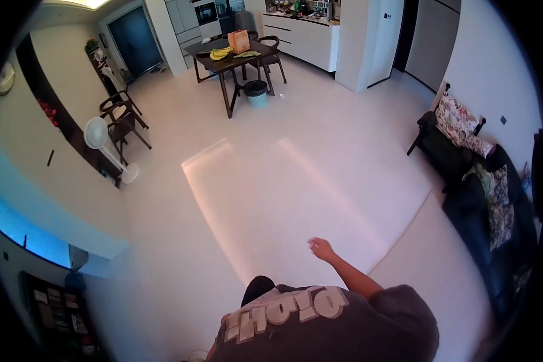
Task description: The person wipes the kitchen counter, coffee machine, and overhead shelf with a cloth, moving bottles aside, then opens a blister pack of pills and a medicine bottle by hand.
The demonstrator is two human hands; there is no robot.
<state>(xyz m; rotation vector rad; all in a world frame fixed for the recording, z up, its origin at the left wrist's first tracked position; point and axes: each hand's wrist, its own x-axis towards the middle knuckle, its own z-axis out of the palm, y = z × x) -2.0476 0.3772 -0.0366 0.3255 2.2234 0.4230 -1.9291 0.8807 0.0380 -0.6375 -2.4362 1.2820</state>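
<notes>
Holds R hand (pixel 321 248) loosely curled over floor (pixel 271 199), apparently empty; can't tell re L hand, out of view. Prob. mid-walk, handling nothing. Has sofa (pixel 473 211) well apart to R, bin (pixel 257 99) nr table (pixel 223 65) ahead. For any grasp, calls for moving closer first.

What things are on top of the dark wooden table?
The dark wooden table holds yellow bananas, an orange-brown boxy bag, a small white thing and a flat greenish thing, too small to identify. The tabletop directly behind the bag is hidden.
</notes>
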